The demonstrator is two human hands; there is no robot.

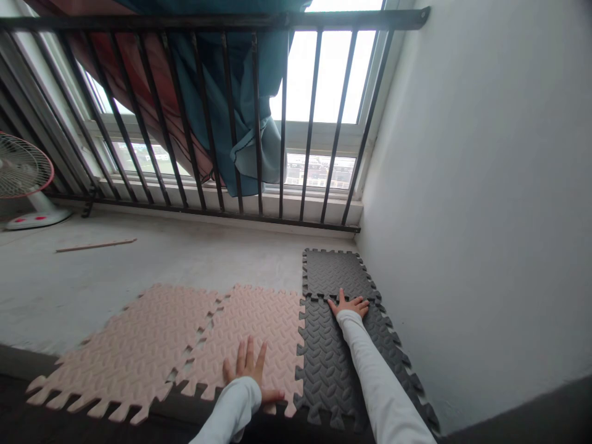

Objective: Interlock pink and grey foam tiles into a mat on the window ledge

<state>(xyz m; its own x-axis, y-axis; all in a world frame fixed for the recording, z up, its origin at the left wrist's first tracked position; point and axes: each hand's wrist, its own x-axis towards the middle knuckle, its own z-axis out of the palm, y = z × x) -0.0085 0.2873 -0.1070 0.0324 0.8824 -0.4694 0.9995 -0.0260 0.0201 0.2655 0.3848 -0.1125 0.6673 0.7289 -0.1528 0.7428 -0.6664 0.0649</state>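
Note:
My left hand [247, 368] lies flat with its fingers spread on a pink foam mat tile [263, 314]. My right hand [349, 304] is stretched out, fingers apart, at the seam between a near black foam mat tile [324, 357] and a far black foam mat tile [335, 271]. The pink tile meets the near black one along its right edge. To its left lies another pink foam mat tile [143, 339], with small gaps showing along their toothed seam. The near edges of the pink tiles overhang the ledge.
A black metal railing [213, 213] runs before the window, with a blue and red curtain [231, 123] behind it. The white wall [485, 185] rises at right. A thin stick [96, 246] lies on the pale floor [208, 246]; a fan [39, 217] stands far left.

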